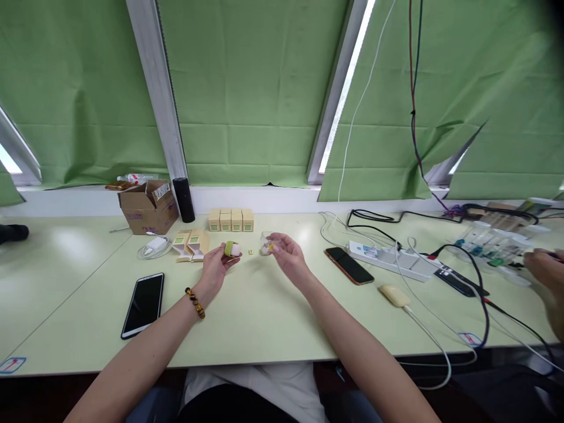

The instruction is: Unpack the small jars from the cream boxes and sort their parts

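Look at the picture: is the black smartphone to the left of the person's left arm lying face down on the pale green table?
No: the black smartphone lies with its glossy dark screen facing up on the pale green table.

The table is a pale yellow-green; the blinds behind it are a stronger leaf green, creased in a grid of folds; the window frames are white; the small object in the left hand is lime green and white; the item at the right hand is clear with a spot of yellow; the bracelet has amber and dark brown beads; the four small boxes are cream with green square labels; the cardboard box is brown with purple print; the cylinder is black; one phone is black, the other phone black with an orange-brown edge; the power strip is white; the cables hanging down are red and dark blue.
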Demonstrator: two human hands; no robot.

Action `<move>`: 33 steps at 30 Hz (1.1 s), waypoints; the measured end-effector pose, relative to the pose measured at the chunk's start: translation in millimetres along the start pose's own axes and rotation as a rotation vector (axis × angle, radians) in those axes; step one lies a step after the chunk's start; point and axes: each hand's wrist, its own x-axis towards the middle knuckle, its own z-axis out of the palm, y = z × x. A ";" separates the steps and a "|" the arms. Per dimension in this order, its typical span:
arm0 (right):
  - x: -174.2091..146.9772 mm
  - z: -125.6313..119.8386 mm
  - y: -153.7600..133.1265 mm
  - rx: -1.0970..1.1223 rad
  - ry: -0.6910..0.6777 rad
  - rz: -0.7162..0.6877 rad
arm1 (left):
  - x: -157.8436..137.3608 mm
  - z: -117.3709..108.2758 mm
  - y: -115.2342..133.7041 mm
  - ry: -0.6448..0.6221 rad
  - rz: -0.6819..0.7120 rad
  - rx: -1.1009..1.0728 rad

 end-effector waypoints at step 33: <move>30.7 -63.4 -1.1 -1.672 -0.106 0.131 | -1.8 1.0 -2.5 -0.023 0.015 0.045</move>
